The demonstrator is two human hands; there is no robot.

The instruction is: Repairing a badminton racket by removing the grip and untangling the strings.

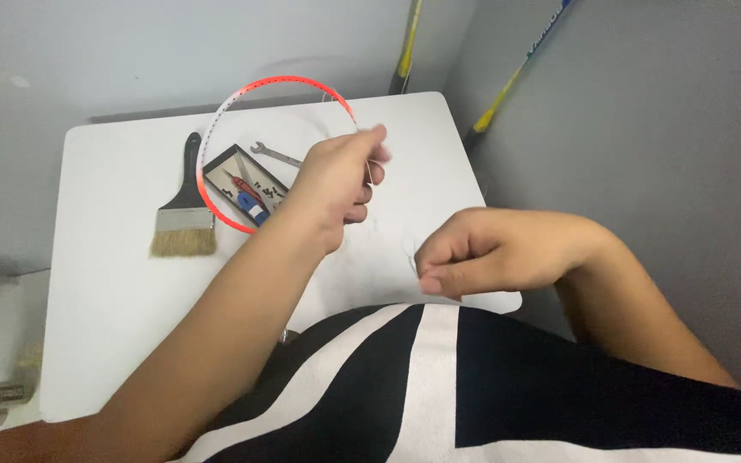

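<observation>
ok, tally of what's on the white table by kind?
Paintbrush: 1
Wrench: 1
Small parts tray: 1
Red-and-white racket frame: 1
Total: 4

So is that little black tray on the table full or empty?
Not empty: the black tray holds a red item, a blue one and small dark bits. The racket frame crosses it.

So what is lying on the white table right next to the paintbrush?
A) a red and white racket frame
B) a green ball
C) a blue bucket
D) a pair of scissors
A: the red and white racket frame lies on the white table right beside the paintbrush, ringing a small black tray of parts.
</observation>
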